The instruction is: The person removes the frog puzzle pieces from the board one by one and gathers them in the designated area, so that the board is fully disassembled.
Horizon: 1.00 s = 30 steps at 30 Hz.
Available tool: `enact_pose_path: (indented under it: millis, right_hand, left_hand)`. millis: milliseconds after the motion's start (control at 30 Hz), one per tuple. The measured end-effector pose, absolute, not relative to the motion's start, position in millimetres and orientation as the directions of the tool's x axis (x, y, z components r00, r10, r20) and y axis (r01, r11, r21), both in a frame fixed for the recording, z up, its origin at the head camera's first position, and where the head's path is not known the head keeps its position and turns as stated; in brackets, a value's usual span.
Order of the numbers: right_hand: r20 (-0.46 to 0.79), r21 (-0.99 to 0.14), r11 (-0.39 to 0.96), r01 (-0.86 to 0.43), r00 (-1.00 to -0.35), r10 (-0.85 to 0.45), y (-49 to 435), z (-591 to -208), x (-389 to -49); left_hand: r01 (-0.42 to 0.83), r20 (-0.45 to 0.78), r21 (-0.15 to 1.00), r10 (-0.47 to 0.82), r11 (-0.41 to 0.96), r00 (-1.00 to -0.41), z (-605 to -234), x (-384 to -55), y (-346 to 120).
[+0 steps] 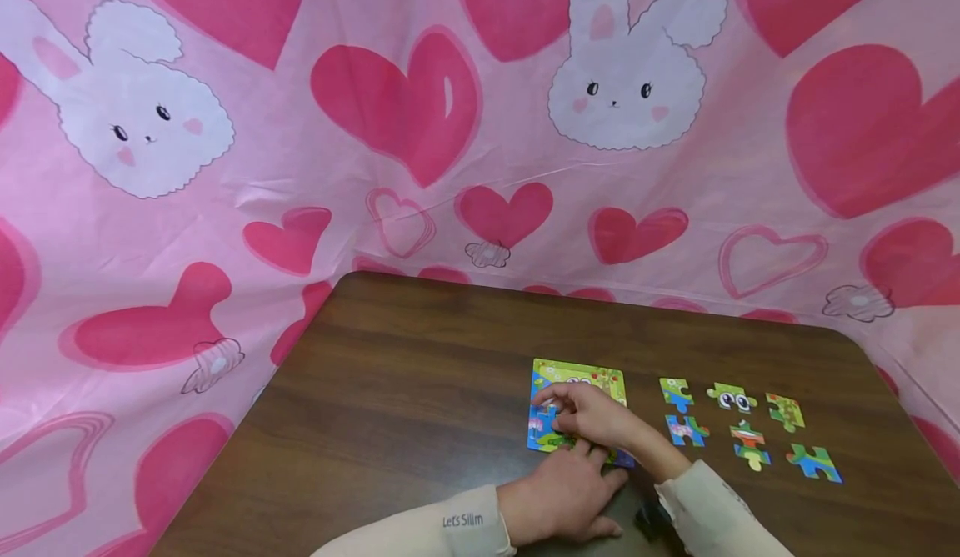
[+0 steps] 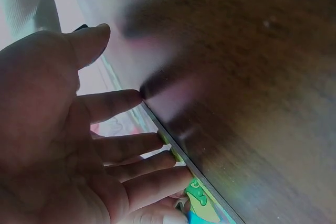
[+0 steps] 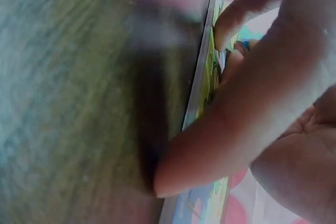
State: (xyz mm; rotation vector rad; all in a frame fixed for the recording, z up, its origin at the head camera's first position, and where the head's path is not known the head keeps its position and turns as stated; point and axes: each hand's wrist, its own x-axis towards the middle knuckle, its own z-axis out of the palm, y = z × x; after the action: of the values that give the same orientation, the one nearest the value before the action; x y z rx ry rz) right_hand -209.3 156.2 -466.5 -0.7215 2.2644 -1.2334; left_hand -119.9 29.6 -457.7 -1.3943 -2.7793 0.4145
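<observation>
A colourful jigsaw puzzle board (image 1: 613, 380) lies on the table with both hands at it. My right hand (image 1: 596, 415) arches over the board, its fingertips toward the left side and the thumb lower over a blue part. In the right wrist view, one long finger (image 3: 220, 135) reaches across the board's edge (image 3: 194, 100) toward the table. Part of the picture is hidden under this hand. My left hand (image 1: 564, 490) lies at the near edge, fingers extended. The left wrist view shows its fingertips along the rim of the board (image 2: 207, 203).
Several loose jigsaw pieces lie right of the board on the brown table (image 1: 420, 357), among them one with eyes (image 1: 731, 398), a blue and green one (image 1: 815, 463) and a flowery one (image 1: 687, 430). A pink heart-print curtain (image 1: 510, 157) stands behind the table.
</observation>
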Motion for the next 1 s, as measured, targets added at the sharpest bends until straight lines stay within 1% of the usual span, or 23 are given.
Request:
enact_pose_path:
  millis: [100,300,433,633,833,1000]
  right_hand:
    - [-0.137,-0.882,0.430,-0.192,-0.769,-0.625,158.3,-465.6,-209.9]
    - [-0.105,-0.907,0.392,-0.152,-0.820,-0.563,173.9,-462.1,-217.8]
    - [-0.140,-0.921,0.384,-0.072,-0.857,-0.496,186.7,-456.6,-222.8]
    - [-0.177,-0.927,0.374,0.019,-0.902,-0.393,203.0,-450.9,-223.2]
    - [-0.185,-0.913,0.405,0.037,-0.924,-0.334,220.5,-446.2,-221.0]
    - [-0.197,-0.912,0.405,0.059,-0.931,-0.307,234.3,-444.8,-217.4]
  left_hand:
    - [0.789,-0.110,-0.233,0.791,0.568,-0.602,-457.6,-120.2,29.7]
    - [0.804,-0.154,-0.169,0.790,0.570,-0.593,-457.1,-125.5,32.5]
    - [0.801,-0.180,-0.149,0.781,0.579,-0.598,-455.7,-129.0,33.6]
    - [0.794,-0.214,-0.078,0.768,0.602,-0.604,-453.5,-132.5,33.7]
    - [0.792,-0.209,-0.040,0.770,0.610,-0.603,-450.5,-133.8,34.0]
    - [0.791,-0.206,-0.039,0.770,0.610,-0.604,-449.8,-135.1,34.5]
